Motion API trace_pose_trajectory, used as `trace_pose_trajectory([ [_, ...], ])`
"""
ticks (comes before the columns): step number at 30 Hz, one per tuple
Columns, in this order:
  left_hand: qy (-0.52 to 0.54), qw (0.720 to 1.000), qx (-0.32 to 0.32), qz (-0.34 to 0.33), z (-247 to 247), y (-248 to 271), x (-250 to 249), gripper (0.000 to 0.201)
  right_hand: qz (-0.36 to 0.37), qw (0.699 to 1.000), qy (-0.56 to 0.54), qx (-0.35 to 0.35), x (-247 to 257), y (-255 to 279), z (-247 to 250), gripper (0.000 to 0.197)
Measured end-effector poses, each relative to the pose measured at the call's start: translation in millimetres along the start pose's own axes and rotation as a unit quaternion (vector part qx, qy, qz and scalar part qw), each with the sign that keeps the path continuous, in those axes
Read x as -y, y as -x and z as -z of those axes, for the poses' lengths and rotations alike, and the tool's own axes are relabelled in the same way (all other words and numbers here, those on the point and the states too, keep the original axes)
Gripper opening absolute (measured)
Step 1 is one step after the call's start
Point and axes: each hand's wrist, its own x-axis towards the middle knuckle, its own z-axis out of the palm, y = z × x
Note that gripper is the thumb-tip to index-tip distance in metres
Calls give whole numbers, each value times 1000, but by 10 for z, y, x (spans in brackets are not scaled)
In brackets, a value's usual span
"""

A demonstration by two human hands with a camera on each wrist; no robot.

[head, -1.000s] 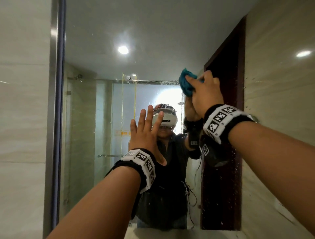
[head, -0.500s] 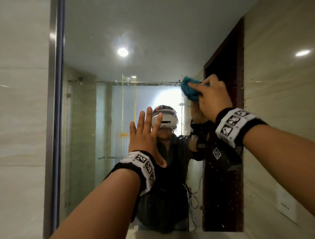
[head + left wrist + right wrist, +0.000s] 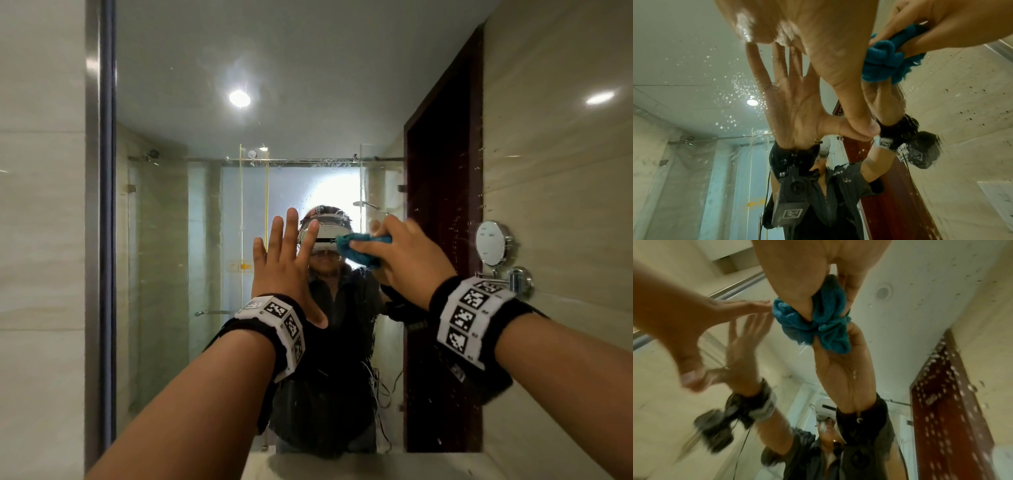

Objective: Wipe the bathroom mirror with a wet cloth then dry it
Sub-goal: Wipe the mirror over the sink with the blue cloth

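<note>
The bathroom mirror (image 3: 191, 102) fills the wall ahead, its glass (image 3: 694, 65) speckled with water drops. My left hand (image 3: 286, 263) lies flat against the mirror with fingers straight and spread; its palm (image 3: 818, 24) shows wet in the left wrist view. Just to its right, my right hand (image 3: 400, 253) grips a bunched teal cloth (image 3: 359, 248) and presses it on the glass. The right wrist view shows that cloth (image 3: 818, 318) squeezed between thumb and fingers (image 3: 849, 288), meeting its own reflection. The cloth (image 3: 885, 60) also shows beside my left thumb.
A steel frame (image 3: 99, 240) edges the mirror on the left, with tiled wall beyond. On the right tiled wall a round swing-arm shaving mirror (image 3: 491, 243) sticks out near my right wrist. A pale counter edge (image 3: 342, 466) runs below the mirror.
My right hand has swept the cloth down and slightly left on the glass, from the upper area to level with my left hand's fingers. The left hand has stayed flat on the mirror.
</note>
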Motion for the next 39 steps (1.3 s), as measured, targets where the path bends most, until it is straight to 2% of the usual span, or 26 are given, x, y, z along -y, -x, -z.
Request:
trace_pose_trajectory([
  [4, -3, 1000, 2, 0, -5, -5, 2, 157, -96, 983, -103, -117, -183, -252, 258, 34],
  [5, -3, 1000, 3, -1, -6, -7, 3, 156, -121, 975, -128, -132, -221, -293, 295, 32],
  [7, -4, 1000, 2, -2, -8, -11, 6, 156, -151, 975, -100, -129, -253, -329, 301, 35],
  [10, 0, 1000, 0, -3, -24, -18, 11, 157, -152, 977, -76, -125, -231, -221, 203, 40],
  [15, 1, 1000, 1, 0, -15, -17, 6, 158, -90, 990, -44, -99, -160, 108, -38, 44],
  [18, 8, 1000, 0, 5, -10, -5, -16, 159, -69, 995, -24, -65, -139, 299, -224, 56],
  [23, 16, 1000, 1, 13, -4, 23, -50, 160, -17, 998, 19, -57, -59, 591, -492, 71],
  [30, 32, 999, 6, 19, -23, 45, -73, 161, 4, 998, 45, -53, -61, 603, -462, 73],
  [32, 33, 999, 7, 21, -36, 47, -79, 161, -13, 998, 31, -62, -80, 535, -390, 69],
  [35, 35, 999, 6, 21, -45, 55, -83, 161, -93, 992, -31, -85, -111, 260, -211, 51],
  [39, 42, 999, 0, 22, -60, 80, -94, 162, -125, 984, -46, -117, -117, 34, -116, 48],
])
